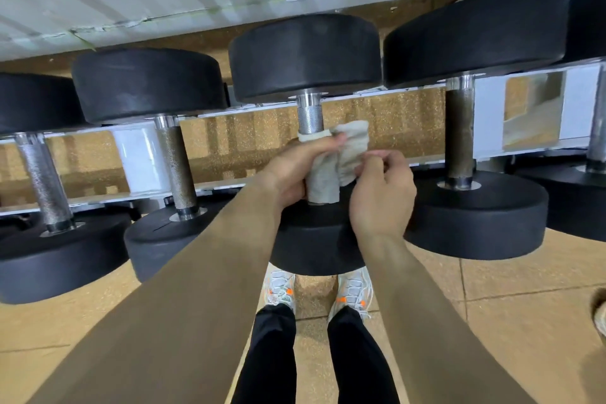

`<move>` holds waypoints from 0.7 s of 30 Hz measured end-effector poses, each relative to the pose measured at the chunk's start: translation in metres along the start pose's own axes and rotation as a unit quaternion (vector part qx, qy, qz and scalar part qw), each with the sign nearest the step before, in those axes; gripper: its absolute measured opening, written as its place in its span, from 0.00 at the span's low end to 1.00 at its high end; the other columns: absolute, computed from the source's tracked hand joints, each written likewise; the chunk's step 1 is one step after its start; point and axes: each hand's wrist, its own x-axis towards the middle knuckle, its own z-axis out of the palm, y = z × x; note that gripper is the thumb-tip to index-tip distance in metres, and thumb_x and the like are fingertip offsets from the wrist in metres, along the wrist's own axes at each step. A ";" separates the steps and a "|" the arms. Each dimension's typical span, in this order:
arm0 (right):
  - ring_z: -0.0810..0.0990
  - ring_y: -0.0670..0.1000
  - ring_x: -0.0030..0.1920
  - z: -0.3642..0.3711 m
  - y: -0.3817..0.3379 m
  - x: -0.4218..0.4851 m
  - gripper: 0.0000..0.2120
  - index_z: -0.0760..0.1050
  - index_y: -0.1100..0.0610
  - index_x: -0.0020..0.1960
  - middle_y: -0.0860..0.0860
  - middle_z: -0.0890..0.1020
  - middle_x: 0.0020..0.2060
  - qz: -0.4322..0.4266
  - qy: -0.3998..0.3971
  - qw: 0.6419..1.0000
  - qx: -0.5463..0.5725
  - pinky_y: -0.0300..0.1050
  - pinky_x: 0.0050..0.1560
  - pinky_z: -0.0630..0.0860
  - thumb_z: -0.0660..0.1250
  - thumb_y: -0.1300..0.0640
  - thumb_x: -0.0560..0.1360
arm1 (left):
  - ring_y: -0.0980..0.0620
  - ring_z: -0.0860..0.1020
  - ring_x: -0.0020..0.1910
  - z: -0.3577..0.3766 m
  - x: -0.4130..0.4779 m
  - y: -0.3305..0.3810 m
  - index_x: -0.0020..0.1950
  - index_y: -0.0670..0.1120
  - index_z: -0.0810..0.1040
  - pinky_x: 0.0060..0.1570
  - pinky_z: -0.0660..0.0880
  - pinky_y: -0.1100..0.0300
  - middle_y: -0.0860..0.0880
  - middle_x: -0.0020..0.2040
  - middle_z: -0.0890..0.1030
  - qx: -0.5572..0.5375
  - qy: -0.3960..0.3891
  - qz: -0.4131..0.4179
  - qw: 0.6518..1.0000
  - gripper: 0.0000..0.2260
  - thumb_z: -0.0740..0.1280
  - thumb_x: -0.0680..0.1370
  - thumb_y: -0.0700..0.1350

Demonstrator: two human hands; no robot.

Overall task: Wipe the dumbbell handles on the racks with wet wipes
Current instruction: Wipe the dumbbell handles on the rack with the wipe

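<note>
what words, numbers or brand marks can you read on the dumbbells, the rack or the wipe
No readable text anywhere in this view.
The black dumbbell ends: plain, no weight numbers or brand showing.
The white rack frame: no label or sign.
The wipe on the middle handle: no print.
The shoes: orange accents, no readable logo.

Bare forearms (196, 272), black trousers (272, 357), pale grey trainers (352, 289) with orange accents

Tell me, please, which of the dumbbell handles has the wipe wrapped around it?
The third handle from the left: the wipe wraps its lower part, while the other handles are bare.
</note>
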 end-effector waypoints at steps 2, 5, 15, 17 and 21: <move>0.76 0.40 0.38 0.001 0.000 0.002 0.08 0.77 0.51 0.46 0.44 0.80 0.36 0.002 0.001 1.000 -0.008 0.32 0.34 0.66 0.61 0.58 0.79 | 0.44 0.84 0.50 -0.006 0.003 0.005 0.58 0.44 0.82 0.56 0.81 0.49 0.42 0.53 0.85 -0.021 -0.046 -0.007 0.999 0.12 0.74 0.75 0.44; 0.77 0.41 0.36 0.000 0.001 0.001 0.08 0.78 0.53 0.44 0.45 0.80 0.34 0.000 0.000 1.000 -0.013 0.29 0.33 0.67 0.61 0.58 0.78 | 0.43 0.84 0.48 -0.006 0.009 0.019 0.52 0.44 0.84 0.50 0.82 0.47 0.41 0.50 0.85 -0.075 -0.062 -0.005 0.995 0.11 0.74 0.73 0.47; 0.78 0.48 0.40 -0.001 -0.005 -0.002 0.10 0.79 0.54 0.46 0.47 0.82 0.37 0.014 -0.012 0.999 -0.027 0.38 0.35 0.69 0.59 0.58 0.79 | 0.46 0.85 0.47 0.008 0.004 0.006 0.61 0.42 0.79 0.46 0.82 0.51 0.45 0.51 0.86 0.124 0.135 0.023 0.983 0.22 0.79 0.71 0.49; 0.79 0.51 0.41 -0.001 -0.006 -0.003 0.10 0.79 0.54 0.46 0.49 0.83 0.38 0.016 -0.007 0.999 -0.032 0.44 0.39 0.72 0.59 0.58 0.78 | 0.46 0.83 0.47 0.016 -0.001 0.001 0.60 0.44 0.77 0.45 0.81 0.54 0.46 0.51 0.84 0.201 0.214 -0.001 0.956 0.25 0.79 0.70 0.55; 0.78 0.49 0.39 -0.001 -0.009 -0.003 0.10 0.79 0.54 0.46 0.49 0.83 0.38 0.018 -0.010 0.999 -0.043 0.44 0.36 0.71 0.58 0.58 0.79 | 0.45 0.84 0.50 0.006 0.000 0.013 0.58 0.44 0.80 0.48 0.79 0.54 0.47 0.49 0.86 0.147 0.149 0.033 0.977 0.23 0.80 0.69 0.54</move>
